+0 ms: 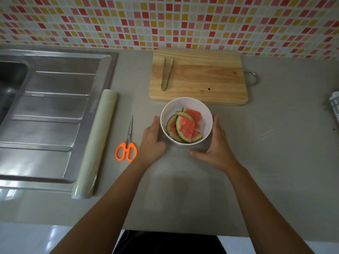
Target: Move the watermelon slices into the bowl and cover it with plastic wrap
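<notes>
A white bowl [186, 104] stands on the grey counter just in front of the cutting board. Several watermelon slices [185, 127] with green rind lie inside it. My left hand [152, 142] lies against the bowl's left side with its fingers straight. My right hand [216, 143] lies against the right side, fingers straight and thumb stretched out under the near edge. A faint clear film with shiny streaks [266, 133] seems to spread around the bowl; I cannot tell whether it covers the bowl. The plastic wrap roll [95, 143] lies left of the bowl, beside the sink.
Orange-handled scissors [127, 143] lie between the roll and my left hand. A wooden cutting board [201, 79] with metal tongs [167, 73] on it sits behind the bowl. The steel sink [45, 116] fills the left. A white rack [334, 105] is at the right edge.
</notes>
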Demonstrator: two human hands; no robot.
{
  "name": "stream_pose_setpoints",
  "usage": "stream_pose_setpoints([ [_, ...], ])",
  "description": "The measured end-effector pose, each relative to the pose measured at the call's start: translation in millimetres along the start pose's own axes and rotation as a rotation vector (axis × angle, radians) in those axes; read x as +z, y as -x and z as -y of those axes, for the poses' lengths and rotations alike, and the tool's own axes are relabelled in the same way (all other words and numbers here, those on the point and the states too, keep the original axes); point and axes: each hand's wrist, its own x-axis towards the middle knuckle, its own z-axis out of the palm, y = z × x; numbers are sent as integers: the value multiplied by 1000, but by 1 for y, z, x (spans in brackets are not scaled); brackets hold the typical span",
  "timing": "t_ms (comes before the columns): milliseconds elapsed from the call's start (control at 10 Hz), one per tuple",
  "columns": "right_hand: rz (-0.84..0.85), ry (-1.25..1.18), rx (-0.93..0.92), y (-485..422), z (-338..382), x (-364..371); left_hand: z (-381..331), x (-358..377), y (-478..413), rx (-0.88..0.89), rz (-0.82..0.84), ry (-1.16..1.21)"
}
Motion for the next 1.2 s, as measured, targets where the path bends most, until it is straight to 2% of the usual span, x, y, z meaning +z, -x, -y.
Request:
stream_pose_setpoints([
  [100,-30,-285,-67,3,10,0,-6,17,10,-120,80,314],
  [200,-71,-319,-56,1,13,5,-7,21,7,-157,72,404],
  [400,-100,-374,-28,-4,14,12,-21,22,-2,-178,16,372],
  [500,-84,-371,-35,-6,13,14,-24,22,-5,-221,-33,259],
  [600,-94,-247,-43,-8,8,13,-24,20,-7,-289,6,173],
  [700,-6,38,46,-8,-4,6,-21,10,-8,-333,41,97],
  [800,75,83,110,-5,-8,-3,-22,0,-8,-351,38,28],
  [900,74,42,126,-12,-1,-21,-33,-9,-14,-272,-34,-14],
  [1000,2,1,84,-19,14,-36,-49,-13,-21,-204,-104,-99],
  [1100,-111,31,-9,-33,45,-60,-84,-22,-34,-41,-131,-213],
  [1200,-198,135,-103,-30,78,-82,-115,-33,-31,33,-140,-297],
])
